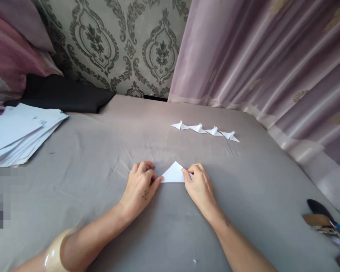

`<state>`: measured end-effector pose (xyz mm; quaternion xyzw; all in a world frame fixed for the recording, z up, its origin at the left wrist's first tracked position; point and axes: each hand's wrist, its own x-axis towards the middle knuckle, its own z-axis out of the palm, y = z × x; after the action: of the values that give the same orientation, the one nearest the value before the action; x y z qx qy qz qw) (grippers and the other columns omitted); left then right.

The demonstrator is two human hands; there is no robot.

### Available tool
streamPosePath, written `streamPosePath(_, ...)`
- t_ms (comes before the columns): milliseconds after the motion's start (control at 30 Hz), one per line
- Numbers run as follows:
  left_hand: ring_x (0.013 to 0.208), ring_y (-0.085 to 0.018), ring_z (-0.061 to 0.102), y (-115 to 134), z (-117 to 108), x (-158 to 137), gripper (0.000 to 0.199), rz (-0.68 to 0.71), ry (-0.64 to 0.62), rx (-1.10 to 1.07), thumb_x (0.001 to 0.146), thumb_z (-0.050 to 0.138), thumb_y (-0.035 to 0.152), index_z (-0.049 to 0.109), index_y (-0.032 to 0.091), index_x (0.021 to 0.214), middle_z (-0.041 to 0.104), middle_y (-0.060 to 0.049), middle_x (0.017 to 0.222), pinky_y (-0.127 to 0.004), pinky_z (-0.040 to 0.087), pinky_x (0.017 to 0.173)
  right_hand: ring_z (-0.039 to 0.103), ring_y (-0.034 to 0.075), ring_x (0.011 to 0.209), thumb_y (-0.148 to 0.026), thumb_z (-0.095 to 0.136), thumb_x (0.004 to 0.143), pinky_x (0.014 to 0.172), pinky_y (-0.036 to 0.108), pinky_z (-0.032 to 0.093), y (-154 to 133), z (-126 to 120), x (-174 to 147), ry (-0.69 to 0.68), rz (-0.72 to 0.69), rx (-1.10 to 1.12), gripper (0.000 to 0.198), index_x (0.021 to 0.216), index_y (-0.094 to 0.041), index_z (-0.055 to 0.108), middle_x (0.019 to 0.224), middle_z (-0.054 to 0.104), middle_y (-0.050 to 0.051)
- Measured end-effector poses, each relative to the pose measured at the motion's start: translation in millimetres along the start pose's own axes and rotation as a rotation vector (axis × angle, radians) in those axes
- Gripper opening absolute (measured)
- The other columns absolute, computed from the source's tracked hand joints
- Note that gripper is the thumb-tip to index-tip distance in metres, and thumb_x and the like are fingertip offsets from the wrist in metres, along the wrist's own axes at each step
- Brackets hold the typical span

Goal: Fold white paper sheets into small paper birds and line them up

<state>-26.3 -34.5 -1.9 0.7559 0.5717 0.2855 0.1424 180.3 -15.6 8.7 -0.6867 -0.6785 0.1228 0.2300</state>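
A sheet of white paper [173,174], folded into a triangle, lies flat in front of me with its point facing away. My left hand [141,183] is closed at its left corner, the thumb tip on the paper and the fingers curled. At the right corner my right hand [198,185] grips the paper between thumb and bent fingers, which hide that corner. Farther off, several small white folded paper figures [214,131] stand in a slanting row, each with a raised middle and pointed ends.
The grey cloth surface [124,136] has some wrinkles. A stack of white papers [19,132] lies at the left, before a black folded item [65,92]. Pink curtains [243,56] hang along the right. Small mixed items [319,220] sit at the right edge.
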Motion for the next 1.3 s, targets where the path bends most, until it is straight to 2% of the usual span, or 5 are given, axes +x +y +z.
streamPosePath(533,0.092,-0.025,0.048,-3,0,1,0.026,-0.019,-0.021,0.015,0.089,0.056,0.036,0.057,0.019,0.069,0.054,-0.01,0.11,-0.042,0.046,0.08,0.054,0.018,0.07,-0.036,0.054,0.086,0.067,0.03,0.038,0,-1,4,-0.05,0.059,0.031,0.025,0.066,-0.022,0.047,0.082,0.058,0.004)
streamPosePath(833,0.091,-0.024,0.046,-6,-10,7,0.008,-0.071,-0.138,-0.004,0.085,0.056,0.024,0.054,0.02,0.092,0.053,-0.008,0.104,-0.04,0.045,0.08,0.056,0.019,0.076,-0.037,0.054,0.086,0.071,0.031,0.039,2,-2,3,-0.058,0.035,0.055,0.025,0.068,-0.022,0.049,0.084,0.058,0.004)
streamPosePath(1000,0.11,-0.027,0.045,3,-22,14,0.044,0.307,-0.336,0.086,0.085,0.038,0.002,0.055,0.027,0.117,0.052,-0.008,0.128,-0.041,0.043,0.083,0.056,0.018,0.074,-0.036,0.054,0.088,0.066,0.03,0.038,1,-1,1,-0.032,-0.015,-0.004,0.023,0.07,-0.021,0.052,0.085,0.059,0.004)
streamPosePath(1100,0.116,-0.027,0.045,10,-22,16,0.046,0.496,-0.408,0.105,0.082,0.034,-0.004,0.058,0.022,0.112,0.058,-0.009,0.121,-0.039,0.044,0.087,0.056,0.019,0.074,-0.035,0.054,0.089,0.066,0.031,0.037,1,0,-1,0.013,-0.073,-0.072,0.02,0.074,-0.021,0.055,0.086,0.06,0.006)
streamPosePath(1300,0.093,-0.022,0.056,23,-13,23,0.032,0.449,-0.439,0.149,0.082,0.035,0.0,0.061,0.017,0.092,0.061,-0.009,0.094,-0.031,0.051,0.074,0.057,0.023,0.084,-0.048,0.063,0.084,0.074,0.034,0.039,7,-6,-5,0.093,-0.077,-0.164,0.03,0.079,-0.02,0.057,0.092,0.059,0.008)
